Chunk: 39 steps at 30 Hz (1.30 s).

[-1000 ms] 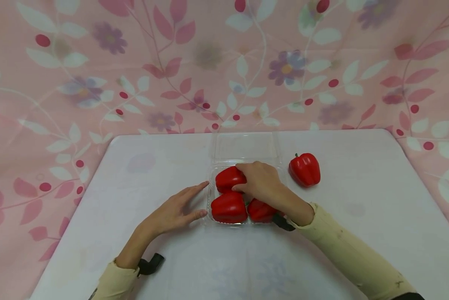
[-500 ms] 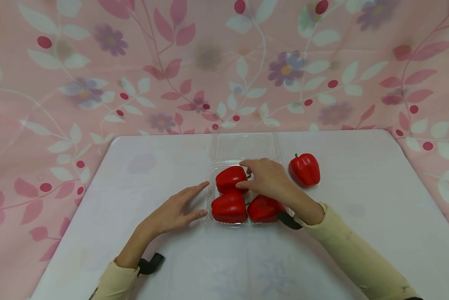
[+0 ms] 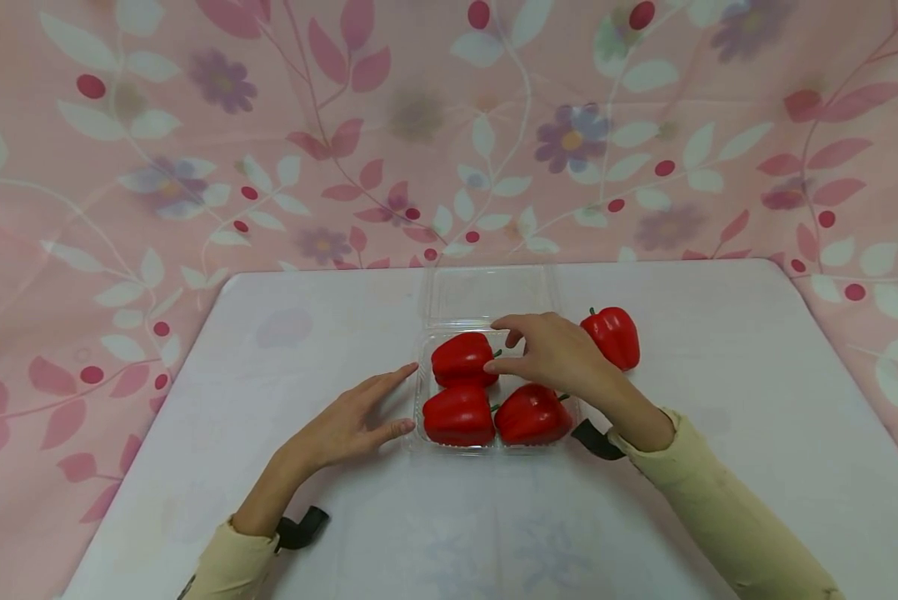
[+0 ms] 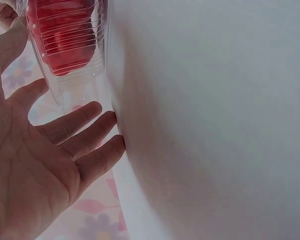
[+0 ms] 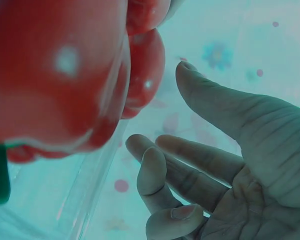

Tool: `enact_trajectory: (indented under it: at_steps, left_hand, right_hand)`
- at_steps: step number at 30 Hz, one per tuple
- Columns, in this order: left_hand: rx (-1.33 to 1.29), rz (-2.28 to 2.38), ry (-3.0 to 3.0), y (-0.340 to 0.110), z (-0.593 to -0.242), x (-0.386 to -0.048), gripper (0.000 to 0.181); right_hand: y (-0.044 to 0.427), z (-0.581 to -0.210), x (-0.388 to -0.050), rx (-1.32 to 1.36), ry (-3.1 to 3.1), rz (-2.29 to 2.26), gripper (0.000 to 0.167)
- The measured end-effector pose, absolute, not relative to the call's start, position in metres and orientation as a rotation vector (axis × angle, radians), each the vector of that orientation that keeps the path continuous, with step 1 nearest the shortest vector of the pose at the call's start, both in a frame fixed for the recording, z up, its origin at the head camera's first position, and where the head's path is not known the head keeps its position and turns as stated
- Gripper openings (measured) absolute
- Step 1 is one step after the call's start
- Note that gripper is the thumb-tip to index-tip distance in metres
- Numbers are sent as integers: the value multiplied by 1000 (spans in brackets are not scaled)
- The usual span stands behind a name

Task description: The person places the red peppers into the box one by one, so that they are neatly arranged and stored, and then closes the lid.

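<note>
Three peppers point(image 3: 460, 415) sit in a box point(image 3: 509, 387), the right hand point(image 3: 550, 350) above gripping nothing, the left hand point(image 3: 344, 427) spread beside. Glossy, apparently firm, probably light and slippery, they suit a side grip.

In the head view, the right hand point(image 3: 557, 354) hides the lower-left side of the loose red bell pepper point(image 3: 617, 333) and part of the hinged clear plastic container point(image 3: 456, 451). Whether the left hand point(image 3: 347, 427) touches the container cannot be told there. Both the left sleeve point(image 3: 231, 567) and right sleeve point(image 3: 734, 508) run off the bottom edge, as does the white table covering point(image 3: 217, 433).

The left wrist view cuts off the container at the top; its ribbed wall blurs the red contents, so how many peppers cannot be told. The right wrist view crops its nearest pepper point(image 5: 55, 75) at top and left, partly hiding another pepper point(image 5: 146, 70); the floral backdrop point(image 5: 200, 30) is blurred.
</note>
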<state>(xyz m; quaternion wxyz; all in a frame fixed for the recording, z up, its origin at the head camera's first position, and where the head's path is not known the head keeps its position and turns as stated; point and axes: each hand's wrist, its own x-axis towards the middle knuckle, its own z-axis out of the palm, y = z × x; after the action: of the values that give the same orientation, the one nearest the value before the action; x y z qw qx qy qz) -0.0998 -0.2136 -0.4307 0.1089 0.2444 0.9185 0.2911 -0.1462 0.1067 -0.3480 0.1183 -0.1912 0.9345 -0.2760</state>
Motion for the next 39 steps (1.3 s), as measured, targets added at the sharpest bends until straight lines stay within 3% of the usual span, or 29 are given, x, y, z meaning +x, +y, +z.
enact_trajectory:
  at_steps: [39]
  left_hand:
    - [705,876,2698,-213,-432,-100,77]
  right_hand:
    - [174,-353,-150,-445,2867,-870,53]
